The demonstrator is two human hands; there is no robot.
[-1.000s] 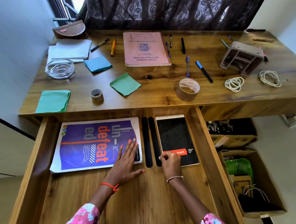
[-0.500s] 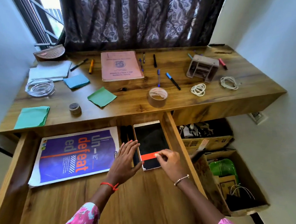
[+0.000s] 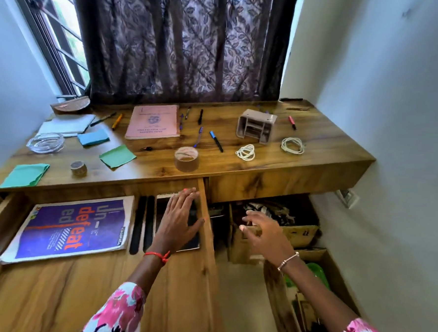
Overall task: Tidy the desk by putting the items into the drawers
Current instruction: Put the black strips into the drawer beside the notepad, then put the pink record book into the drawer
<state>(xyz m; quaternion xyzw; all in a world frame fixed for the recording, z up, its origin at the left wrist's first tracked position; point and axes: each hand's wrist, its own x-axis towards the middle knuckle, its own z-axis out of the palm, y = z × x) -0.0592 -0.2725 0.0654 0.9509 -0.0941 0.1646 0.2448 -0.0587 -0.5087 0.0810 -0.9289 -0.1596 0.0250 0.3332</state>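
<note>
The wide wooden drawer (image 3: 66, 290) is pulled out below the desk (image 3: 315, 157). In it lie a purple magazine (image 3: 70, 227), two black strips (image 3: 143, 223) and a black notebook (image 3: 193, 241) against the right wall. My left hand (image 3: 179, 219) lies flat on the notebook with fingers spread. My right hand (image 3: 264, 231) hovers open to the right of the drawer, above cardboard boxes, and holds nothing. On the desk lie a pink book (image 3: 153, 121), brown tape roll (image 3: 186, 159), small tape roll (image 3: 78, 168), several pens (image 3: 216, 141), green paper (image 3: 117, 156) and two white cord coils (image 3: 245, 152).
A grey plastic organiser (image 3: 256, 125), glass ashtray (image 3: 46, 143), blue and teal papers (image 3: 93, 137) and white sheets (image 3: 66, 123) also sit on the desk. Open cardboard boxes (image 3: 294, 234) with clutter stand on the floor at the right. Walls close in on both sides; a curtain hangs behind.
My left hand has moved from beside the magazine onto the notebook. My right hand has left the notebook and swung right, out past the drawer's side. The view has lifted and shifted right.
</note>
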